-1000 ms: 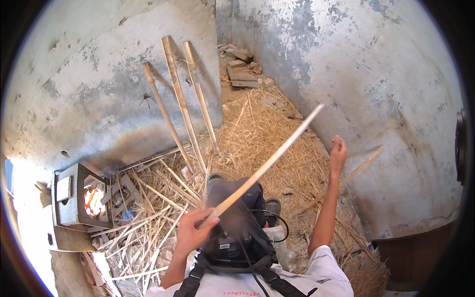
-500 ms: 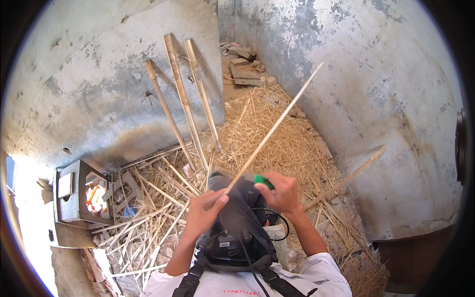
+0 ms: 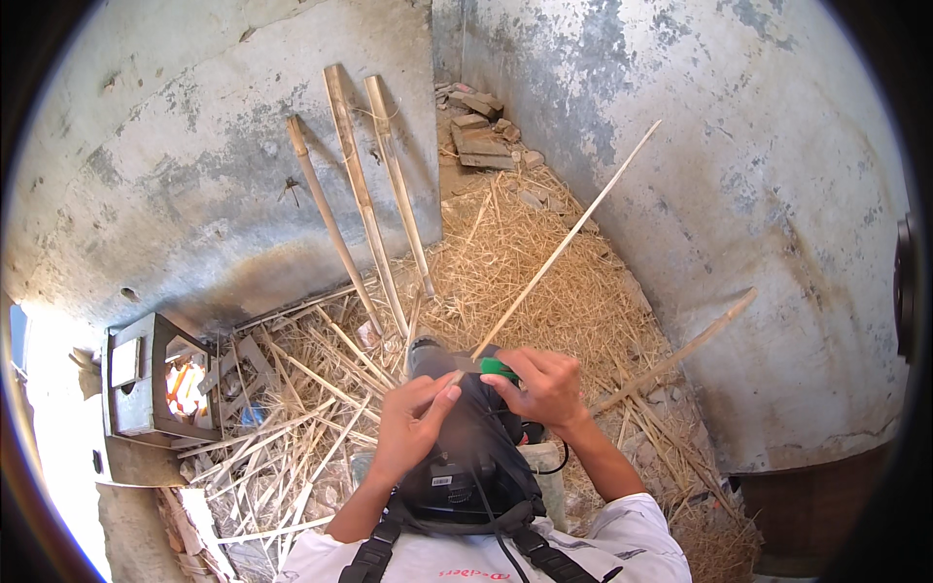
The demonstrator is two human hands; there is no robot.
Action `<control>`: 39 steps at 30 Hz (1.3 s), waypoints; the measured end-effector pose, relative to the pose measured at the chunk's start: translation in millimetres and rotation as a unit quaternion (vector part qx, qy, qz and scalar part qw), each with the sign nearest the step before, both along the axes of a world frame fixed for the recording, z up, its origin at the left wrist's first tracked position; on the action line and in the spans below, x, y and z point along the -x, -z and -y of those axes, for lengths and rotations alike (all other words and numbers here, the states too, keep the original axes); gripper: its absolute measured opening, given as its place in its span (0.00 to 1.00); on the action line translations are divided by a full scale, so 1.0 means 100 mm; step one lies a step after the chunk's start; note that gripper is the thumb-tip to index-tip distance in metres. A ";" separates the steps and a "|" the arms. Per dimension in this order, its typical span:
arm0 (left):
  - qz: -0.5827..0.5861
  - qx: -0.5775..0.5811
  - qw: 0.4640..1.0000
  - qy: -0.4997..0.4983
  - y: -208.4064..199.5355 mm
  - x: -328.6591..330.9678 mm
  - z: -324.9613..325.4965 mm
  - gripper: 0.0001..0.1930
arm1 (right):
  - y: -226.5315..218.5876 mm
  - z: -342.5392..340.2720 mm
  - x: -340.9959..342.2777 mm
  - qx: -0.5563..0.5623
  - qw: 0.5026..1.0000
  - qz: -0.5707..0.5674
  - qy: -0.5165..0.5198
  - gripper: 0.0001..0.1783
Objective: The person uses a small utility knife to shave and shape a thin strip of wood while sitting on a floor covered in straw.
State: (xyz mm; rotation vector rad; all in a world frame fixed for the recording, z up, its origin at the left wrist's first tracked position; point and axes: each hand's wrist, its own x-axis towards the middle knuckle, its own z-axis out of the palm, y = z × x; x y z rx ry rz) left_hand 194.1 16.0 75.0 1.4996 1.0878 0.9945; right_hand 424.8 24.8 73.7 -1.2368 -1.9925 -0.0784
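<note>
My left hand (image 3: 412,426) is closed, pinching the near end of a long, thin bamboo strip (image 3: 573,233) between thumb and fingers. From there the pale strip slants up and away to the right, its far end in front of the right wall. My right hand (image 3: 546,389) grips the green handle of a knife (image 3: 499,368). A short length of its blade points left and lies across the strip, close to my left fingertips; exactly how the edge meets the strip is too small to tell. Both hands are above my dark-clothed legs, just beyond a black bag (image 3: 457,481) strapped to my front.
Three bamboo poles (image 3: 364,199) lean against the left wall. Shavings and straw (image 3: 544,291) cover the floor, with loose split strips (image 3: 282,452) at left. A curved bamboo piece (image 3: 695,340) rises at right. A box-like frame (image 3: 146,379) stands far left; bricks (image 3: 481,146) lie behind.
My right hand has brought the knife left, to the strip beside my left hand. The strip's far end has swung slightly right, and my left hand has shifted a little right.
</note>
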 end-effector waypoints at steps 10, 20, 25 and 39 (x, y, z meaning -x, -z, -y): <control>-0.096 -0.060 0.993 -0.039 0.16 0.18 0.11 0.12 | 0.19 -0.41 -0.48 -0.019 0.984 -0.077 0.158 0.16; 0.113 0.325 0.927 -0.152 0.83 1.32 0.49 0.22 | 0.69 -0.43 -2.72 0.069 0.869 -0.297 0.389 0.28; 0.114 0.320 0.941 -0.013 0.55 0.91 0.04 0.22 | 0.56 -0.13 -1.41 0.157 0.906 -0.302 0.250 0.20; -0.129 0.028 0.973 0.190 0.16 -0.08 -0.45 0.18 | 0.52 0.58 -0.72 0.049 0.855 -0.481 0.188 0.15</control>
